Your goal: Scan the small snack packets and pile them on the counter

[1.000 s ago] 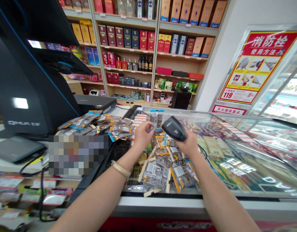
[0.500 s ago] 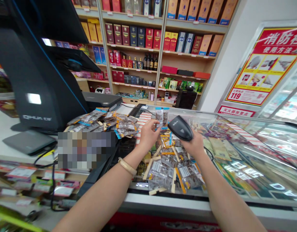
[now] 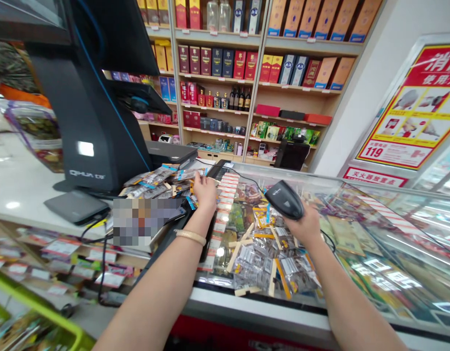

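My right hand (image 3: pixel 305 224) is wrapped round a black barcode scanner (image 3: pixel 284 199), held above the glass counter. Beneath it lies a loose spread of small clear snack packets (image 3: pixel 256 265) with orange or cream edges and printed barcodes. My left hand (image 3: pixel 205 191), with a gold bracelet at the wrist, is over a second heap of snack packets (image 3: pixel 151 180) at the left. Its fingers are pinched on a snack packet (image 3: pixel 191 174) with blue ends, at the heap's right side.
A black cash register (image 3: pixel 96 117) stands at the left, with a flat grey device (image 3: pixel 76 208) before it. The glass counter (image 3: pixel 342 287) shows goods beneath. Shelves (image 3: pixel 217 78) of boxes and bottles line the back. A green basket handle (image 3: pixel 42 304) is at lower left.
My left hand has carried the blue-ended packet from in front of the scanner leftward to the left heap. The scanner stays in my right hand. The view has turned left.
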